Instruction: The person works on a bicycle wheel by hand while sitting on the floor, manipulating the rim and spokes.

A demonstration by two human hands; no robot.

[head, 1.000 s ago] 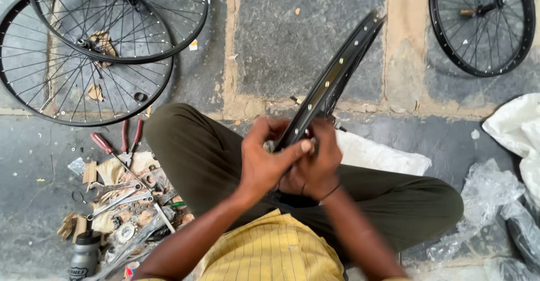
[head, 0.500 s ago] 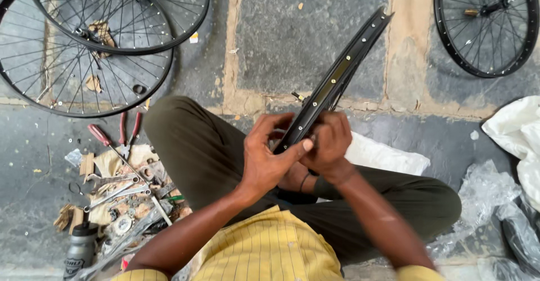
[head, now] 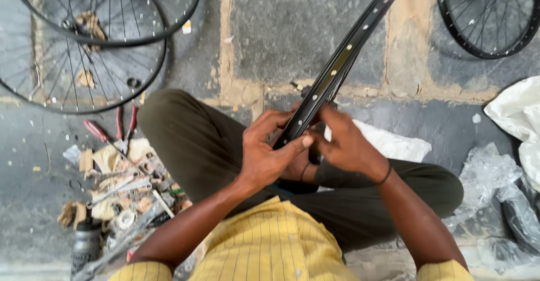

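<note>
I sit cross-legged on a stone floor with a black bicycle wheel rim [head: 343, 62] held edge-on over my lap, its drilled inner channel facing me and slanting up to the right. My left hand [head: 267, 154] grips the rim's lower part, thumb pressed on the channel. My right hand [head: 343, 140] clasps the rim from the right side, fingers wrapped behind it, a dark band on that wrist. What lies between the palms is hidden.
Two spoked wheels [head: 84, 45] lie overlapping at upper left, another spoked wheel [head: 489, 11] at upper right. Red-handled pliers [head: 121, 132], wrenches and small parts [head: 126, 191] are scattered left of my knee, with a dark bottle [head: 87, 244]. White cloth [head: 388, 143] and plastic bags [head: 506, 168] lie right.
My right hand has slid from under the rim up onto its right side. The view has tilted slightly, so the rim sits a little higher and further right.
</note>
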